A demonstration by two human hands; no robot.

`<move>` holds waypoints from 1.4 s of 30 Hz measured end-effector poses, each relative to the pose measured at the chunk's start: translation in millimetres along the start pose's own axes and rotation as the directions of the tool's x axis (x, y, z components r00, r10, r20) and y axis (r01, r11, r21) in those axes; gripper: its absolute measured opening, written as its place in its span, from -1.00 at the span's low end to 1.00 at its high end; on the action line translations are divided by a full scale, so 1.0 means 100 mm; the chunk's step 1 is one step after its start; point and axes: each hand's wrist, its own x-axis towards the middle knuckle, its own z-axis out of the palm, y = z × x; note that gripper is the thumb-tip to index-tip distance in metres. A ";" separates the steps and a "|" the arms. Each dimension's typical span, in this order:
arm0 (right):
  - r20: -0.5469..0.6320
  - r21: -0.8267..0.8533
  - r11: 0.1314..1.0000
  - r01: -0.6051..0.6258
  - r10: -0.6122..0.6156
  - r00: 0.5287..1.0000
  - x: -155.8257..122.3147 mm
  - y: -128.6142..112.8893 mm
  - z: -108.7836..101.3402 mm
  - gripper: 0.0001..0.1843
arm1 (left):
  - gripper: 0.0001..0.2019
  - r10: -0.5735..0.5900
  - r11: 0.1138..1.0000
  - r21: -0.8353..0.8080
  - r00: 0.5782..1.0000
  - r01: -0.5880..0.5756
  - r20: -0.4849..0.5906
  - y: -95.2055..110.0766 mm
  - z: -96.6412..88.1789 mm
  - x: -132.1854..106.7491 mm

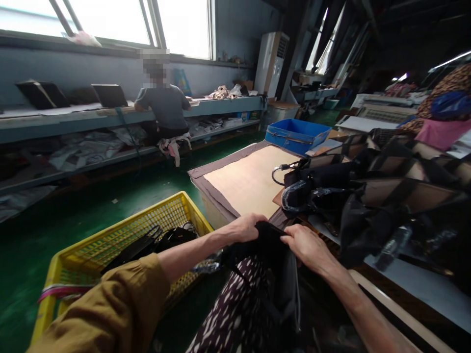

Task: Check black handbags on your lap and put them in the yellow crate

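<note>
A black bag (272, 245) hangs in front of me above my lap, gripped at its upper edge by both hands. My left hand (250, 227) is closed on the left part of that edge. On the right part, my right hand (303, 245) pinches the edge between thumb and fingers. The lower part of the bag drops beside the patterned cloth (235, 304) over my leg and is dark and hard to make out. Just beyond my hands stands a low table (239, 181) with a cream sheet on top.
To the left a yellow plastic crate (128, 220) holds black bags. Many black bags (386, 201) are piled at the right. A blue bin (298, 135) stands past the low table. A seated person (164, 105) works at the long bench (66, 117) under the windows.
</note>
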 end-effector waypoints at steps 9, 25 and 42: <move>0.177 0.124 0.989 -0.080 0.057 0.982 -0.41 0.07 0.21 -0.71 | -0.31 0.120 0.869 0.456 0.977 -0.190 0.178 0.01 0.11 -0.10; 0.174 0.085 0.968 -0.235 0.218 0.960 -0.76 0.26 0.63 -0.69 | -0.82 0.461 0.736 0.543 0.887 -0.404 0.035 -0.38 0.57 -0.36; 0.178 0.022 0.974 -0.224 0.217 0.960 -0.71 0.24 0.58 -0.73 | -0.88 0.510 0.783 0.401 0.860 -0.475 0.023 -0.38 0.80 0.15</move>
